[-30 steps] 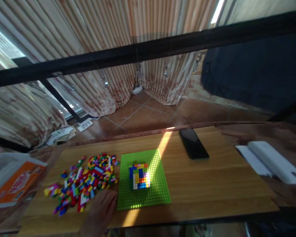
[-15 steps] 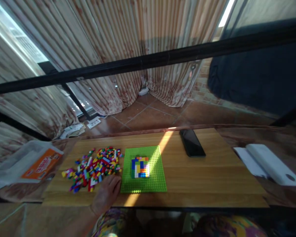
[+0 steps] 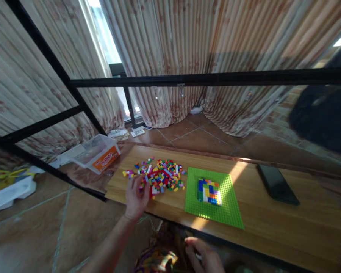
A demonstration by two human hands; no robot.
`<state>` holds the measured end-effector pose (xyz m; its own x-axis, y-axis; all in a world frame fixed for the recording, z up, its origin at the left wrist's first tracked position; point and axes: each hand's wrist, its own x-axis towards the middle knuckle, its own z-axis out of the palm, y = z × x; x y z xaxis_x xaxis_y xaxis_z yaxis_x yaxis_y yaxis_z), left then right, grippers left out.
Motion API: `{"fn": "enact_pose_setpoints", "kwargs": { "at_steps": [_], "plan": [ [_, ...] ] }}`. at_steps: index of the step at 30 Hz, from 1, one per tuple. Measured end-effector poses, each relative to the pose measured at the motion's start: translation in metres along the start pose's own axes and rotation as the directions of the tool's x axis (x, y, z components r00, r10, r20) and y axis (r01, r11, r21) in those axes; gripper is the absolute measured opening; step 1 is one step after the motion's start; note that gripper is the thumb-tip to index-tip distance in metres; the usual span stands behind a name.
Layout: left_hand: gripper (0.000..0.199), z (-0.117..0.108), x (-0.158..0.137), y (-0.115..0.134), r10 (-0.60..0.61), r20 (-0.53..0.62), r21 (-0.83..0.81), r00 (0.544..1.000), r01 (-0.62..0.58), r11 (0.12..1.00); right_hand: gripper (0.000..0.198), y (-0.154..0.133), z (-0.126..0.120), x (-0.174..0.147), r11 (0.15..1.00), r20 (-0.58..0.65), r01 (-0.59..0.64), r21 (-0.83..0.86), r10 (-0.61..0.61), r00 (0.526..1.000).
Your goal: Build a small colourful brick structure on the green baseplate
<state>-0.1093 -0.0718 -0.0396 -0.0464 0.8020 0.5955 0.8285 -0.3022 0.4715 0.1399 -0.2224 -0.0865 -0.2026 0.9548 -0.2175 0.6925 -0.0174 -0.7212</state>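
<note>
My left hand (image 3: 136, 197) reaches into the left front side of a pile of small coloured toy bricks (image 3: 166, 176). Its fingers point down and stand apart from the thumb, touching or just above the bricks; the fingertips are partly hidden. My right hand (image 3: 204, 256) is low in front of the table edge, above my lap, with its fingers curled together. A small pale spot shows at them, too small to name. To the right of the pile lies a green baseplate (image 3: 230, 210) bearing a low square build of coloured bricks (image 3: 208, 191).
A black phone (image 3: 277, 185) lies on the wooden table (image 3: 315, 227) at the right. Beyond the left end stands a clear plastic box (image 3: 98, 151) with an orange label. Black metal rails (image 3: 216, 79) run behind the table, before striped curtains (image 3: 170, 45).
My view has swung left, so the table appears further right. My left hand has moved from beside the baseplate to the pile's left side. My right hand has come into view.
</note>
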Motion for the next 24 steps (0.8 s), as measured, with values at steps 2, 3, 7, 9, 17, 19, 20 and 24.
{"fn": "enact_pose_setpoints", "kwargs": {
  "at_steps": [2, 3, 7, 9, 17, 19, 20, 24],
  "plan": [
    [0.041, -0.011, 0.016, -0.041, -0.137, -0.125, 0.096, 0.983, 0.149, 0.984, 0.033, -0.017, -0.002, 0.015, 0.979, -0.232, 0.2, -0.049, -0.206, 0.951],
    [0.045, -0.012, 0.022, -0.059, -0.18, -0.128, 0.132, 0.975, 0.197, 0.971, 0.041, -0.027, -0.004, 0.024, 0.966, -0.341, 0.235, -0.105, -0.257, 0.904],
    [0.054, 0.002, 0.036, -0.095, -0.252, 0.068, 0.191, 0.965, 0.235, 0.953, 0.078, -0.065, -0.012, 0.069, 0.924, -0.446, 0.214, -0.316, -0.344, 0.827],
    [0.055, 0.012, 0.036, -0.094, -0.242, 0.115, 0.207, 0.963, 0.215, 0.954, 0.088, -0.075, -0.01, 0.093, 0.91, -0.439, 0.171, -0.378, -0.339, 0.832],
    [0.053, 0.028, 0.031, -0.07, -0.203, 0.154, 0.133, 0.967, 0.184, 0.974, 0.098, -0.074, 0.009, 0.142, 0.914, -0.462, 0.086, -0.396, -0.28, 0.842],
    [0.055, 0.031, 0.031, -0.063, -0.205, 0.148, 0.121, 0.968, 0.188, 0.975, 0.097, -0.077, 0.01, 0.147, 0.914, -0.445, 0.103, -0.392, -0.286, 0.849],
    [0.056, 0.033, 0.031, -0.06, -0.209, 0.147, 0.122, 0.967, 0.192, 0.974, 0.097, -0.078, 0.009, 0.149, 0.916, -0.438, 0.11, -0.387, -0.287, 0.852],
    [0.057, 0.037, 0.033, -0.051, -0.252, 0.142, 0.145, 0.957, 0.232, 0.962, 0.099, -0.087, -0.003, 0.142, 0.919, -0.411, 0.151, -0.364, -0.304, 0.859]
  ]
}}
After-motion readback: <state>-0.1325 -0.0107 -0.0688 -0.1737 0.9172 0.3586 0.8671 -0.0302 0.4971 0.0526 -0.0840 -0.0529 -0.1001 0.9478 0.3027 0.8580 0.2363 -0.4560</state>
